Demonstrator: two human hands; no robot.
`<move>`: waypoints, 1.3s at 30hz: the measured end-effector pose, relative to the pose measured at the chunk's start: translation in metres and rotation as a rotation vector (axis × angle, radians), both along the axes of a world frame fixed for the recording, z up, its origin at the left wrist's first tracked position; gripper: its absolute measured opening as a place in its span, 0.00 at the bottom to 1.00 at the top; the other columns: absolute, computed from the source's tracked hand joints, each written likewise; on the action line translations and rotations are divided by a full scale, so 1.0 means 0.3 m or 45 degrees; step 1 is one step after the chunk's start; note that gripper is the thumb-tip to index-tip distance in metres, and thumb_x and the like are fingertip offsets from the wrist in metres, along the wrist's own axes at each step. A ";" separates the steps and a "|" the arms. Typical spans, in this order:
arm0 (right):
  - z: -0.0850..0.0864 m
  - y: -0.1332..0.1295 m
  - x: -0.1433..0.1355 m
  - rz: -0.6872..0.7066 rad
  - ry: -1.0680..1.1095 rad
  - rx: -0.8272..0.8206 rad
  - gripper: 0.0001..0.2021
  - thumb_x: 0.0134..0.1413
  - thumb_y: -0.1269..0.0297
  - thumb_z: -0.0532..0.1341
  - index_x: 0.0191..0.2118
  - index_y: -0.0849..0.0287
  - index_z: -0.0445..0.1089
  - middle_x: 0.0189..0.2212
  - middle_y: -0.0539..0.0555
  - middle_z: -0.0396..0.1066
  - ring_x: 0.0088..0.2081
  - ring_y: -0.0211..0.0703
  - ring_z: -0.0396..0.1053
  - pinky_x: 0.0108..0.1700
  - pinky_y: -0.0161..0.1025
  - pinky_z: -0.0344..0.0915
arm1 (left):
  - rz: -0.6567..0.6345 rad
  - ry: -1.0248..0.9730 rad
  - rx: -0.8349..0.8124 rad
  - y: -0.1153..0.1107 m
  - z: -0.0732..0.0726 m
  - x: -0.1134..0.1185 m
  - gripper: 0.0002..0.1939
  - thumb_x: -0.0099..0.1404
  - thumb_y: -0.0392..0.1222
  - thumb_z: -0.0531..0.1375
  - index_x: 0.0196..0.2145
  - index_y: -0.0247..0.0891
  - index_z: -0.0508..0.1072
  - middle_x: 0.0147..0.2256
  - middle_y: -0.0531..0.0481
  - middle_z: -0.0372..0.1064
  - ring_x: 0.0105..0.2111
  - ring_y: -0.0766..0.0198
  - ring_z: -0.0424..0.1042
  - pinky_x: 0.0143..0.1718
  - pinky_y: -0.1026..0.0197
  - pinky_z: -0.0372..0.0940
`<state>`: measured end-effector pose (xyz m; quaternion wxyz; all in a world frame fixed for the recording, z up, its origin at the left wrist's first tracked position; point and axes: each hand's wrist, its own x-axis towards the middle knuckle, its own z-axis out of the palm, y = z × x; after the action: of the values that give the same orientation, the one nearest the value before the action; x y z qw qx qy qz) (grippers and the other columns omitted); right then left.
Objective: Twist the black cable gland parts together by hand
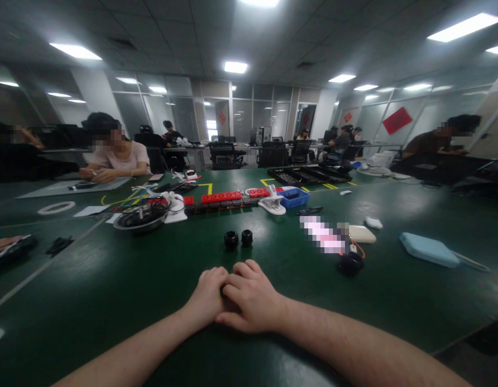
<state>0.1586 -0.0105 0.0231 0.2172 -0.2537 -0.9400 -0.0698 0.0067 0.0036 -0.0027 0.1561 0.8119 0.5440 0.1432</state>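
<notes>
My left hand (207, 293) and my right hand (253, 298) are together just above the near part of the green table, fingers curled and touching. A small dark patch shows between them; whatever they grip there is mostly hidden. The right hand partly overlaps the left one. Just beyond the fingers stand two small black ribbed cylinders, the left one (230, 240) slightly larger in view than the right one (247, 238). Neither hand touches them.
Farther back on the table (160, 285) are a metal bowl (132, 224), red trays (221, 197), a blue bin (293, 199) and a black tray (309, 175). To the right lie a black round object (351, 263) and a light-blue case (428, 250). A person (132, 156) sits across at left.
</notes>
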 end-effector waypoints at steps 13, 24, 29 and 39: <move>-0.003 -0.025 -0.004 0.019 0.016 -0.025 0.19 0.49 0.48 0.52 0.29 0.60 0.66 0.26 0.54 0.67 0.33 0.43 0.56 0.36 0.42 0.49 | 0.016 -0.056 -0.001 -0.005 0.006 -0.014 0.04 0.52 0.37 0.54 0.27 0.38 0.68 0.31 0.53 0.62 0.32 0.64 0.61 0.36 0.61 0.56; -0.016 -0.024 0.008 0.018 0.062 0.010 0.16 0.49 0.51 0.53 0.26 0.60 0.66 0.21 0.52 0.66 0.31 0.42 0.56 0.33 0.42 0.48 | 0.086 -0.049 -0.009 -0.005 0.018 -0.006 0.03 0.49 0.36 0.54 0.25 0.38 0.67 0.30 0.52 0.62 0.32 0.63 0.61 0.36 0.60 0.56; -0.016 -0.023 0.020 0.004 0.077 0.042 0.16 0.50 0.53 0.53 0.23 0.60 0.65 0.20 0.52 0.65 0.30 0.42 0.56 0.33 0.42 0.48 | 0.109 -0.058 -0.058 -0.017 0.046 0.005 0.05 0.50 0.40 0.55 0.26 0.39 0.68 0.30 0.52 0.62 0.33 0.62 0.61 0.38 0.59 0.56; -0.001 -0.013 0.036 -0.060 0.098 0.037 0.15 0.51 0.57 0.53 0.21 0.61 0.65 0.18 0.51 0.65 0.29 0.40 0.56 0.31 0.41 0.46 | 0.119 -0.108 -0.088 -0.016 0.052 -0.003 0.08 0.51 0.46 0.56 0.27 0.39 0.67 0.31 0.52 0.63 0.34 0.61 0.62 0.38 0.59 0.57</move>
<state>0.1696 -0.0143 0.0227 0.2551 -0.2752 -0.9236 -0.0787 0.0059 -0.0013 0.0129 0.2001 0.7729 0.5789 0.1656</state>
